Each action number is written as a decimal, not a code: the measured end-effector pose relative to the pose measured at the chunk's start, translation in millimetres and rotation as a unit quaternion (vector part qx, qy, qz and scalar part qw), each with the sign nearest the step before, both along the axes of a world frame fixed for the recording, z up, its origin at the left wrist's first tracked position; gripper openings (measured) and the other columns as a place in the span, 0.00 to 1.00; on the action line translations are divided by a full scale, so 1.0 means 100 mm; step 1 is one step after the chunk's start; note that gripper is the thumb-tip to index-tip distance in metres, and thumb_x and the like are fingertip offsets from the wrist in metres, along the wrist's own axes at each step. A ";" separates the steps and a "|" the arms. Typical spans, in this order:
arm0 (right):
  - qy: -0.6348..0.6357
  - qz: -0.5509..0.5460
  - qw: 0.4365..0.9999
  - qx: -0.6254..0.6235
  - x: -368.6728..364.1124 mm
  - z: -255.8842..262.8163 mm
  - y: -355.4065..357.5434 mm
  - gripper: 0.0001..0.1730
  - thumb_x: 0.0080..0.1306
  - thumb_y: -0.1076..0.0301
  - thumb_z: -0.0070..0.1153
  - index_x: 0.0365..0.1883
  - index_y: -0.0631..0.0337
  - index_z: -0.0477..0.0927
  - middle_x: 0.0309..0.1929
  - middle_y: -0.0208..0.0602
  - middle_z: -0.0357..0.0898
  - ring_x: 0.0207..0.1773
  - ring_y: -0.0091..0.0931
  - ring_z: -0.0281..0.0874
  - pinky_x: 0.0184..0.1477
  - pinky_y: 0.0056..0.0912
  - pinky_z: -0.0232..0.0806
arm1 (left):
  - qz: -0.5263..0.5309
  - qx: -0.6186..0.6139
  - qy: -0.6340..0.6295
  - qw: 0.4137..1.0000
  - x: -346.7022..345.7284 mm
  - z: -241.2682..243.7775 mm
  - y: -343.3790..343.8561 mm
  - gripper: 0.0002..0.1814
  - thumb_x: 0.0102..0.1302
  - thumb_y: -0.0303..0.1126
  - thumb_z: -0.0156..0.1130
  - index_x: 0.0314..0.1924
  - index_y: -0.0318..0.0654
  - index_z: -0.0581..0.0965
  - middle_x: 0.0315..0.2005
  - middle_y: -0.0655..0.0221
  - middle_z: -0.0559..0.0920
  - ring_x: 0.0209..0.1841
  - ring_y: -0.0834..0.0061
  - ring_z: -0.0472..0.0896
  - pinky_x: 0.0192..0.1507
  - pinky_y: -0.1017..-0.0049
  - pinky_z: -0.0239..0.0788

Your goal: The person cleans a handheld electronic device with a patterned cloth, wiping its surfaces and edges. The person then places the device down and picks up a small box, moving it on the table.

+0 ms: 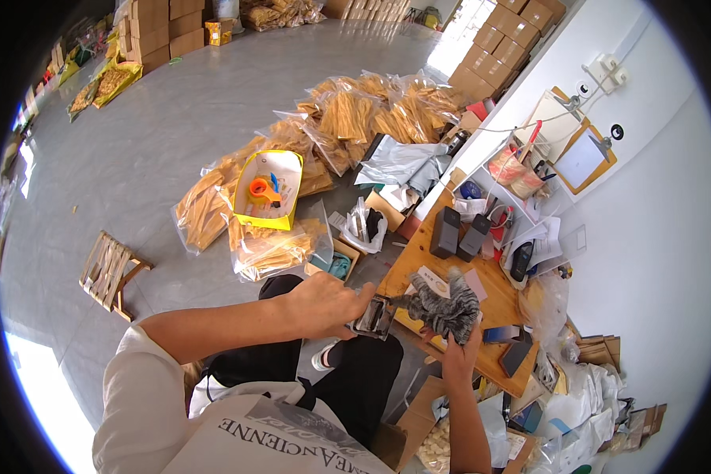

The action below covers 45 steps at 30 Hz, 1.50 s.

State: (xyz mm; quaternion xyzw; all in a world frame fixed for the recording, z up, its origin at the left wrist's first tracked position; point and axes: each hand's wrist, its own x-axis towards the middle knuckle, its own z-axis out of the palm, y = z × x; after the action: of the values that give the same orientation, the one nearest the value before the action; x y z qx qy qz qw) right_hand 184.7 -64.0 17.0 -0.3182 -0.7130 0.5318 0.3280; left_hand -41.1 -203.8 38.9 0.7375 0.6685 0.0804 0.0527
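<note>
My left hand (326,305) grips a small, shiny, clear-and-dark box-like object (374,317) above my knees; what it is exactly cannot be made out. My right hand (463,352) holds a grey mottled knitted glove (447,302) at its lower end, over the near edge of the wooden desk (495,284). The glove's finger parts point up and away from me. One part of it reaches left and meets, or nearly meets, the object in my left hand. Behind the glove, printed paper (431,279) lies on the desk.
Two dark power banks (445,232) stand on the desk, and a phone-like dark slab (514,358) lies nearer. Bagged dried yellow sticks (355,118) cover the floor ahead, with a yellow-rimmed box (296,220) on top. A folding stool (109,272) stands left. Packaging (580,409) crowds the right.
</note>
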 end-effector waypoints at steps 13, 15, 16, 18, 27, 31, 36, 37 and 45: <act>-0.005 -0.036 0.956 0.293 0.07 -0.18 -0.01 0.23 0.58 0.75 0.58 0.52 0.69 0.70 0.43 0.50 0.79 0.43 0.41 0.80 0.44 0.37 0.69 | -0.003 0.049 0.003 0.999 0.00 0.00 -0.01 0.38 0.47 0.53 0.74 0.46 0.31 0.68 0.13 0.65 0.76 0.21 0.62 0.82 0.21 0.67 0.70; -0.028 0.013 0.931 0.364 0.02 -0.16 -0.08 0.22 0.56 0.77 0.59 0.50 0.69 0.71 0.45 0.51 0.79 0.45 0.39 0.80 0.46 0.34 0.70 | -0.002 0.024 -0.002 1.000 0.01 0.04 -0.01 0.40 0.47 0.52 0.74 0.48 0.27 0.68 0.15 0.62 0.78 0.23 0.62 0.83 0.23 0.68 0.71; -0.117 0.090 0.904 0.400 -0.08 0.17 -0.18 0.24 0.54 0.78 0.60 0.51 0.67 0.71 0.49 0.47 0.80 0.46 0.37 0.81 0.49 0.31 0.71 | -0.001 -0.002 -0.005 1.000 0.01 0.10 -0.01 0.42 0.48 0.50 0.74 0.51 0.23 0.68 0.17 0.60 0.79 0.25 0.61 0.84 0.25 0.68 0.72; -0.123 0.163 0.898 0.389 -0.12 0.03 -0.16 0.25 0.52 0.79 0.60 0.51 0.66 0.73 0.51 0.43 0.80 0.46 0.37 0.81 0.47 0.34 0.72 | -0.002 -0.023 -0.010 1.000 0.03 0.13 0.00 0.45 0.48 0.49 0.74 0.54 0.18 0.67 0.19 0.58 0.81 0.27 0.61 0.85 0.26 0.69 0.73; -0.252 0.234 0.753 0.561 -0.20 0.03 -0.23 0.22 0.47 0.77 0.57 0.44 0.64 0.78 0.53 0.37 0.78 0.38 0.29 0.78 0.38 0.28 0.74 | -0.038 0.014 0.021 0.999 0.07 -0.05 0.01 0.41 0.48 0.50 0.74 0.52 0.25 0.68 0.15 0.62 0.78 0.20 0.62 0.83 0.21 0.67 0.71; -0.189 0.213 0.783 0.553 -0.16 0.08 -0.21 0.20 0.47 0.78 0.58 0.42 0.65 0.79 0.48 0.38 0.78 0.39 0.30 0.78 0.39 0.30 0.73 | -0.037 0.025 0.011 0.999 0.09 0.01 -0.02 0.41 0.48 0.50 0.73 0.52 0.24 0.68 0.14 0.63 0.78 0.19 0.63 0.82 0.20 0.68 0.70; -0.131 0.115 0.869 0.463 -0.05 0.11 -0.21 0.21 0.46 0.80 0.60 0.42 0.67 0.78 0.42 0.44 0.76 0.40 0.40 0.77 0.41 0.36 0.71 | -0.024 0.029 0.017 0.999 -0.01 -0.02 -0.03 0.41 0.47 0.48 0.74 0.51 0.22 0.69 0.15 0.63 0.78 0.22 0.64 0.82 0.22 0.69 0.70; -0.133 0.089 0.880 0.447 -0.01 0.10 -0.17 0.22 0.46 0.80 0.60 0.43 0.68 0.78 0.42 0.46 0.75 0.41 0.42 0.77 0.42 0.37 0.71 | -0.019 0.011 0.015 1.000 -0.02 0.00 -0.03 0.42 0.46 0.46 0.75 0.52 0.20 0.69 0.17 0.62 0.79 0.25 0.64 0.83 0.25 0.70 0.71; -0.140 0.041 0.910 0.387 -0.10 0.05 -0.24 0.27 0.47 0.80 0.59 0.50 0.66 0.77 0.40 0.47 0.73 0.43 0.44 0.76 0.45 0.37 0.70 | -0.012 -0.010 0.019 1.000 0.01 -0.05 -0.03 0.43 0.46 0.47 0.75 0.53 0.20 0.69 0.16 0.63 0.79 0.24 0.64 0.83 0.24 0.70 0.71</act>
State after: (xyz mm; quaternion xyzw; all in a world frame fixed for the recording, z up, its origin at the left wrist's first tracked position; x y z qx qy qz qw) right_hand 174.3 -87.6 21.8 -0.2079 -0.9139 0.1770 0.3004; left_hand -39.9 -207.2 33.4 0.7465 0.6610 0.0594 0.0481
